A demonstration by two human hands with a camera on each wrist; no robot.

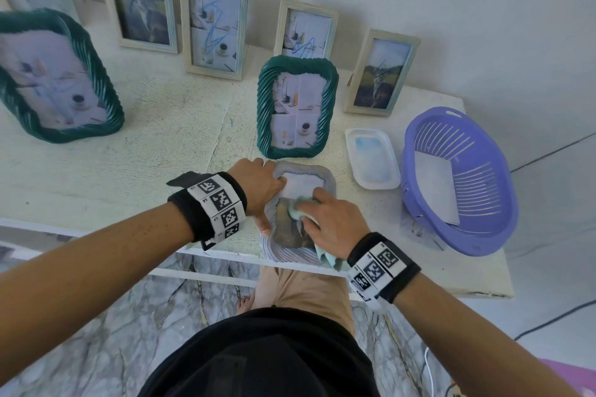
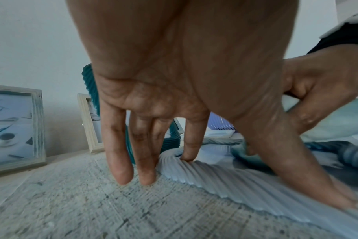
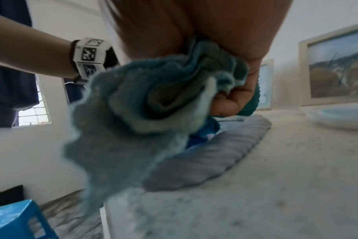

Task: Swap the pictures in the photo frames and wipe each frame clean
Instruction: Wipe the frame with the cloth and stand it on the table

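From the head view, we are steadying a pale grey ribbed plastic photo frame (image 1: 301,200) lying flat at the near edge of the cream table (image 1: 154,145), open tabletop to its left. At the left wrist, our left hand (image 2: 174,90) is pressing straight fingers (image 2: 191,142) on its rim. At the right wrist, our right hand (image 3: 231,77) is gripping a bunched teal cloth (image 3: 137,103) over it.

Head view looks down; both wrist views, close and low, share the grey frame (image 2: 225,176).
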